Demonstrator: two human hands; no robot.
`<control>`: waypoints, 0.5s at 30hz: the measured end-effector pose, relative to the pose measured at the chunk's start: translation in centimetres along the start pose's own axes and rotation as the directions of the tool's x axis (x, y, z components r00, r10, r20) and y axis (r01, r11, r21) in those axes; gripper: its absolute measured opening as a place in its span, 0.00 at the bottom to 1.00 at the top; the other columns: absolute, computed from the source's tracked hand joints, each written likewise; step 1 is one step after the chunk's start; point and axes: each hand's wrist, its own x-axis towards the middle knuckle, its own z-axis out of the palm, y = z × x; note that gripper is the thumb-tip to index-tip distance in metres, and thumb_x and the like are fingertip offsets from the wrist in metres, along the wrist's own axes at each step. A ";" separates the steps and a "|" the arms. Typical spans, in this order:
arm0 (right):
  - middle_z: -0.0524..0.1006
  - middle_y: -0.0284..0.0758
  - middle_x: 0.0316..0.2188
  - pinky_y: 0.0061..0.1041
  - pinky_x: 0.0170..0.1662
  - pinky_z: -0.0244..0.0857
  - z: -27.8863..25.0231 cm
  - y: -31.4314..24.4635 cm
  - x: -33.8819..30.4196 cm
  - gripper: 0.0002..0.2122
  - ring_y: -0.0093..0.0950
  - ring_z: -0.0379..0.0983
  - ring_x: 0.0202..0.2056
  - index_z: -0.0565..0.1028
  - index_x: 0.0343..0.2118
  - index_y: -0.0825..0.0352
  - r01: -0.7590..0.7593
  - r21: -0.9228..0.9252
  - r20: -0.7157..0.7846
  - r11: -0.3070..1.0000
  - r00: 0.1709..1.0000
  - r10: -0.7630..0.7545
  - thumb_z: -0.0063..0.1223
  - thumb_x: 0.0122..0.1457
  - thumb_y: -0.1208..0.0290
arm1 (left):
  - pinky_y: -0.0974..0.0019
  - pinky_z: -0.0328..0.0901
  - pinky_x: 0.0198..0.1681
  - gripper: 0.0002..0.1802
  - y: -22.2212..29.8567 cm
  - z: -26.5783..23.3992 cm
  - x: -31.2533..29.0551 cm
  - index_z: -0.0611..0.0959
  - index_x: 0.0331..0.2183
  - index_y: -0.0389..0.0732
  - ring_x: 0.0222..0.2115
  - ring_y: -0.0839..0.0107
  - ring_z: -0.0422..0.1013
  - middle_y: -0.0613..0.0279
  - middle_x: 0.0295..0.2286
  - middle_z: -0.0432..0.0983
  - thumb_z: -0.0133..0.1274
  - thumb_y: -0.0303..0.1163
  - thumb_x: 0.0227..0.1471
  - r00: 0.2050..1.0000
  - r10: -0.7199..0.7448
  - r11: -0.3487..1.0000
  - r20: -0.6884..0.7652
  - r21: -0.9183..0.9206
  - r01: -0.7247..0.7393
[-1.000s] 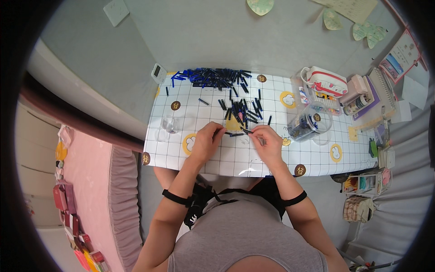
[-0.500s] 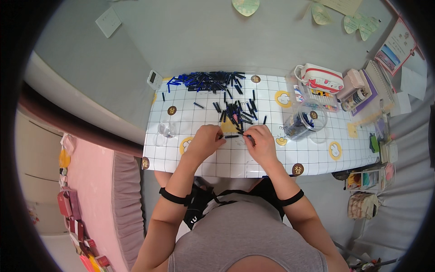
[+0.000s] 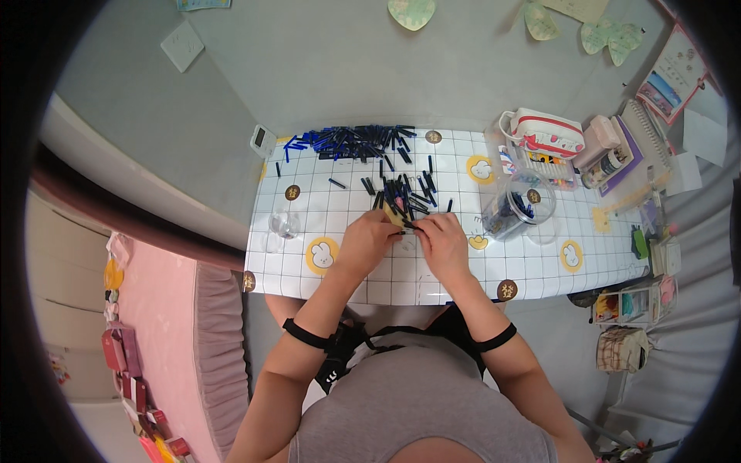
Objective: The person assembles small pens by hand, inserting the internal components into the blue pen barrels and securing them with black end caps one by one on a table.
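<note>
Near the middle of the table, my left hand (image 3: 373,236) is closed, with a short dark ink cartridge (image 3: 401,232) at its fingertips. Close by on the right, my right hand (image 3: 443,238) pinches another dark cartridge (image 3: 410,224). My fingertips nearly meet, and the fingers hide parts of both pieces. Just beyond them lies a loose heap of dark cartridges (image 3: 400,187), partly over a yellow printed patch. A larger, denser pile of blue and black cartridges (image 3: 355,141) lies along the far left of the table.
A clear round tub (image 3: 505,212) holding blue cartridges stands right of my hands. At left is a small clear container (image 3: 283,224). A small white device (image 3: 263,141) stands at the far left corner, and a white and red pouch (image 3: 546,133) is at the far right. A patterned cover lies on the table (image 3: 378,285).
My left hand has moved right and a little away from me, closer to my right hand. The cartridge that lay between the hands is now at my left fingertips.
</note>
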 end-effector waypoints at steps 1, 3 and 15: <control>0.80 0.33 0.38 0.36 0.44 0.74 0.1 0.0 0.0 0.09 0.38 0.76 0.42 0.84 0.40 0.64 0.003 -0.016 0.010 1.000 1.000 -0.003 0.68 0.56 0.79 | 0.52 0.74 0.40 0.07 0.0 0.2 -0.2 0.92 0.35 0.39 0.36 0.52 0.78 0.57 0.33 0.81 0.69 0.28 0.51 0.998 -0.047 0.999 0.037 -0.003 0.047; 0.80 0.33 0.39 0.36 0.45 0.74 0.1 0.2 -0.2 0.09 0.38 0.76 0.43 0.84 0.41 0.65 0.000 -0.018 0.010 1.000 1.000 0.001 0.68 0.56 0.79 | 0.52 0.74 0.40 0.07 0.2 0.3 -0.4 0.92 0.35 0.39 0.37 0.52 0.78 0.56 0.33 0.81 0.69 0.27 0.51 0.999 -0.037 0.999 0.022 -0.019 0.038; 0.77 0.38 0.42 0.39 0.48 0.73 -0.3 0.0 -0.1 0.09 0.42 0.76 0.46 0.82 0.44 0.66 0.002 0.057 0.022 0.998 1.000 -0.003 0.65 0.61 0.80 | 0.54 0.74 0.42 0.08 -0.5 0.4 -2.3 0.91 0.36 0.37 0.38 0.54 0.78 0.56 0.34 0.81 0.68 0.27 0.53 0.992 -0.046 0.998 -0.116 -0.057 0.040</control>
